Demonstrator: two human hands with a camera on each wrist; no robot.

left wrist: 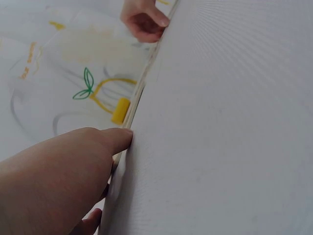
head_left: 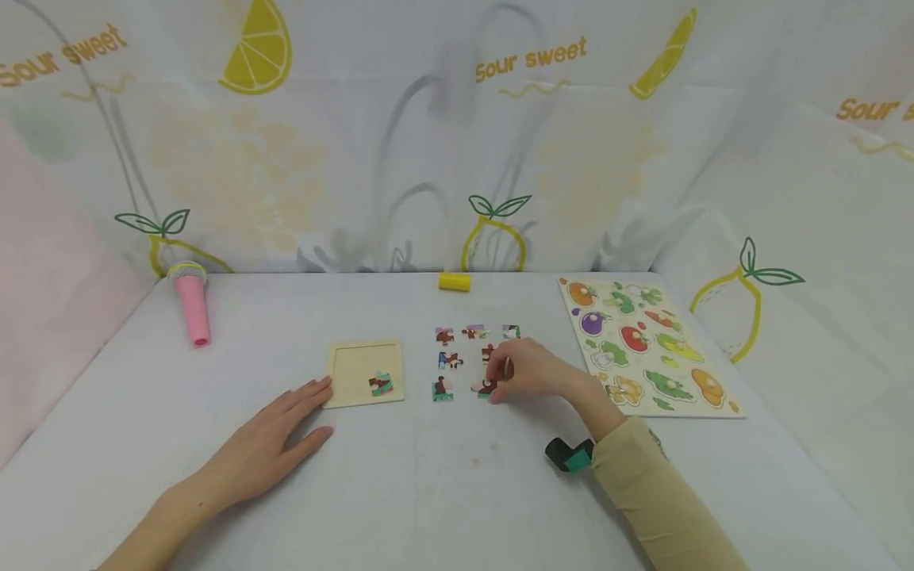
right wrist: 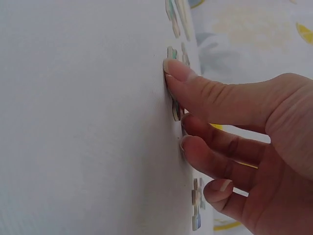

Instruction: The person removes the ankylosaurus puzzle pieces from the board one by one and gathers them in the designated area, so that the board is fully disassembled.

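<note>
A square wooden puzzle tray point(head_left: 357, 361) lies left of the table's middle, with one brown-and-green jigsaw piece point(head_left: 381, 385) in its lower right part. My left hand point(head_left: 260, 448) rests flat beside it, straight fingertips touching the tray's left edge. To the right, my right hand point(head_left: 531, 370) pinches a jigsaw piece point(right wrist: 176, 111) at the near end of the loose group; the thumb is on its near edge and the fingers partly hide it. Around it lie several more pieces, among them a corner piece point(head_left: 443, 389) and a blue-and-brown piece point(head_left: 451, 361).
A vegetable peg board point(head_left: 607, 381) lies right of my right hand. Near my right sleeve is a black-and-green object point(head_left: 569, 454). Toward the back stand out a yellow cylinder point(head_left: 454, 282) and, at far left, a pink toy microphone point(head_left: 193, 305). A lemon-print cloth point(head_left: 357, 159) hangs behind.
</note>
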